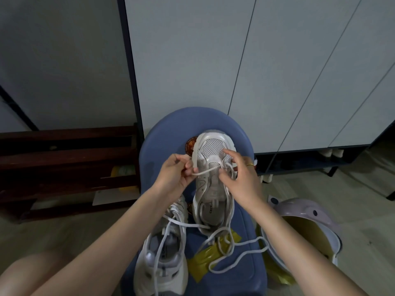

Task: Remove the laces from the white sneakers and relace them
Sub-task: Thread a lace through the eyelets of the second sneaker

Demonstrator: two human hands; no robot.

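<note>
Pinching the lace (205,171), left hand (174,174) pulls; right hand (239,178) grips the sneaker (210,189); only bottom eyelets laced.

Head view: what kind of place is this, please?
Probably a home entryway: tall white cabinet doors, a dark wooden low rack and a blue padded stool holding white sneakers.

Second sneaker (162,253) and loose lace (237,253) crowd the stool (171,124).

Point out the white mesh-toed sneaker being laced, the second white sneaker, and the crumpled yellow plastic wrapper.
White mesh-toed sneaker (213,146), head view: mesh toe panel.
Second white sneaker (164,272), head view: side near the bottom edge.
Crumpled yellow plastic wrapper (203,261), head view: lower flat part.
</note>
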